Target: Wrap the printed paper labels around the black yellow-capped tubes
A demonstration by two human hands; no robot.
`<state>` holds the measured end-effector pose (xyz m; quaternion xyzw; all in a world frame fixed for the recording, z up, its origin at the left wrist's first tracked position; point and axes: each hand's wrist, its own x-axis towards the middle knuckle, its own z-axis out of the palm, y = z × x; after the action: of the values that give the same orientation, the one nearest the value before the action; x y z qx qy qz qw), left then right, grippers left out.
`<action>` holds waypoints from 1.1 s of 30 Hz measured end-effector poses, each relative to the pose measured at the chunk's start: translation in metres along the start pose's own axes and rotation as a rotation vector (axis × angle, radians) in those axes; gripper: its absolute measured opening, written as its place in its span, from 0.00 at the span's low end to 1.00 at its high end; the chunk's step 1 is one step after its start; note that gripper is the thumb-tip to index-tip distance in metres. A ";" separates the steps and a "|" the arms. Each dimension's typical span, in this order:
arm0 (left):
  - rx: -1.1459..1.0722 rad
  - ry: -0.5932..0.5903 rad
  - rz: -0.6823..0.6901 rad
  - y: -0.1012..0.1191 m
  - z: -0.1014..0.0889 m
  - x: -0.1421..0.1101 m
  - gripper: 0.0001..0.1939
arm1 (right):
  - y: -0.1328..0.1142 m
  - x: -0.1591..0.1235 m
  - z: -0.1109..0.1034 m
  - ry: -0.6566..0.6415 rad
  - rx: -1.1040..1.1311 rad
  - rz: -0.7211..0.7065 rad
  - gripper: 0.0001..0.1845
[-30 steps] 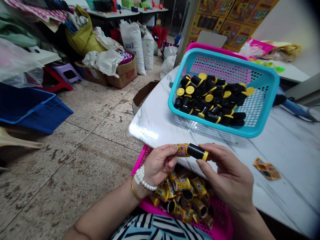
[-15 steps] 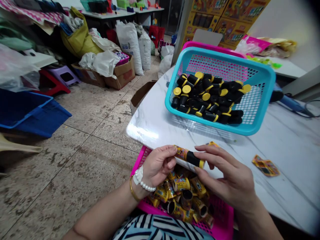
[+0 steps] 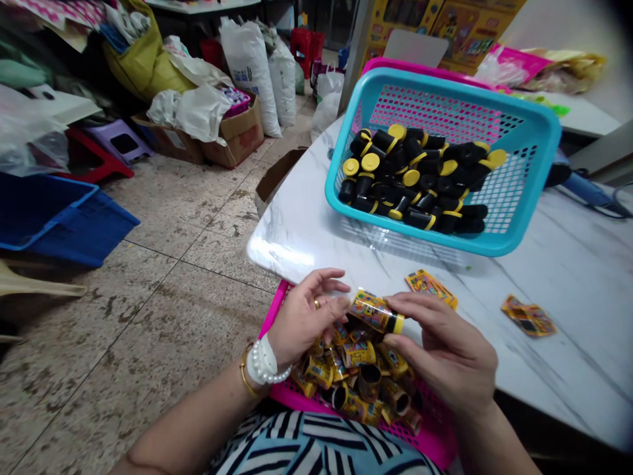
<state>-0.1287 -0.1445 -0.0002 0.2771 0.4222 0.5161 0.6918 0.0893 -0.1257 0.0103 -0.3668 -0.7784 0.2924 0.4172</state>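
Note:
A small black bottle with a yellow cap (image 3: 398, 323) lies almost wholly inside a printed yellow sleeve (image 3: 373, 310); just a black band and the cap show at its right end. My right hand (image 3: 445, 346) pinches that cap end between thumb and fingers. At the sleeve's other end is my left hand (image 3: 309, 313), fingers loosely bent and apart, thumb tip close to the sleeve's edge; whether it touches, I cannot tell. Below both hands, a pink basket (image 3: 279, 303) holds many similar printed sleeves (image 3: 359, 354).
On the marbled white table (image 3: 306, 234) stands a turquoise basket (image 3: 420, 239) of black bottles with yellow caps (image 3: 395, 175). Flat printed labels (image 3: 432, 288) and a second small pile of labels (image 3: 529, 316) lie to the right. A blue crate (image 3: 74, 224) is on the floor at left.
The printed sleeve has slid right over the black bottle, covering most of it. My left fingers have loosened and moved slightly left. The view has shifted a little.

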 end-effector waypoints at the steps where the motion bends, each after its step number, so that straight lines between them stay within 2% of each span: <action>1: 0.026 -0.087 -0.034 0.002 -0.001 0.001 0.28 | -0.001 -0.001 -0.001 -0.027 -0.005 -0.010 0.26; 3: 0.063 -0.226 -0.115 0.005 -0.001 0.003 0.25 | -0.004 -0.001 -0.002 -0.053 -0.019 -0.021 0.27; 4: 0.080 -0.256 -0.138 0.007 -0.001 0.004 0.23 | -0.004 -0.001 -0.002 -0.047 -0.012 -0.010 0.29; 7: 0.103 -0.242 -0.145 0.008 0.006 0.007 0.21 | -0.005 -0.001 -0.002 -0.002 0.048 0.039 0.34; 11: 0.031 -0.247 -0.113 0.005 0.020 0.015 0.20 | -0.002 0.004 0.001 -0.003 0.030 -0.033 0.25; 14: 0.053 -0.278 -0.083 0.002 0.026 0.021 0.23 | 0.003 0.006 0.000 0.059 0.033 -0.038 0.25; 18: 0.128 -0.302 -0.132 0.001 0.020 0.022 0.28 | 0.006 0.005 -0.007 0.042 -0.038 -0.061 0.26; 23: 0.164 -0.295 -0.136 -0.001 0.015 0.018 0.20 | 0.001 0.000 -0.014 0.019 -0.150 -0.051 0.28; 27: 0.209 -0.234 0.006 -0.008 0.021 0.014 0.15 | 0.000 -0.008 -0.006 0.110 -0.083 0.086 0.25; 30: 0.422 -0.197 0.207 -0.013 0.020 0.011 0.13 | 0.002 -0.013 0.005 0.155 0.071 0.271 0.17; 33: 0.643 -0.222 0.385 -0.017 0.013 0.008 0.13 | -0.001 -0.017 0.012 0.168 0.256 0.479 0.10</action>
<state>-0.1081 -0.1419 -0.0098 0.6082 0.4251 0.4447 0.5016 0.0852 -0.1422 -0.0023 -0.5075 -0.5892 0.4470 0.4421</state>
